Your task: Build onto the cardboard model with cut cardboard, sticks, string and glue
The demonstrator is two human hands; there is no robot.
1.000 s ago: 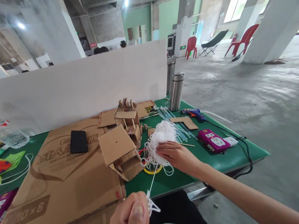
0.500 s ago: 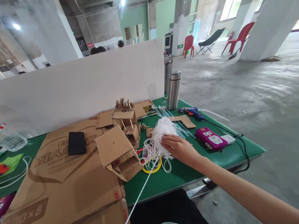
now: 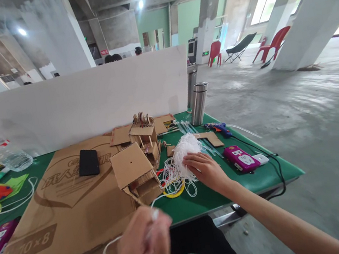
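Note:
A loose, tangled bundle of white string [image 3: 187, 145] lies on the green table beside a cardboard model. My right hand [image 3: 205, 169] grips the near right side of this bundle, its fingers laid over the strands and its thumb hidden. Close to the camera, my left hand [image 3: 146, 243] is blurred but closed around a length of the same string [image 3: 110, 250]. A loop sticks out left of that fist, while a slack strand runs from it back toward the bundle. Under the bundle's near edge, a yellow ring [image 3: 175, 192] shows in part.
The cardboard model [image 3: 132, 165] stands left of the bundle. A black phone-like slab [image 3: 88, 162] lies on a cardboard sheet [image 3: 83, 215]. To the right are a glue gun [image 3: 220, 128], a purple power strip [image 3: 240, 158] and a steel flask [image 3: 200, 103]. A white partition [image 3: 87, 101] stands behind.
My left hand has risen into view from the bottom edge, toward the bundle. The strand that was taut now hangs slack. My right hand stays on the bundle.

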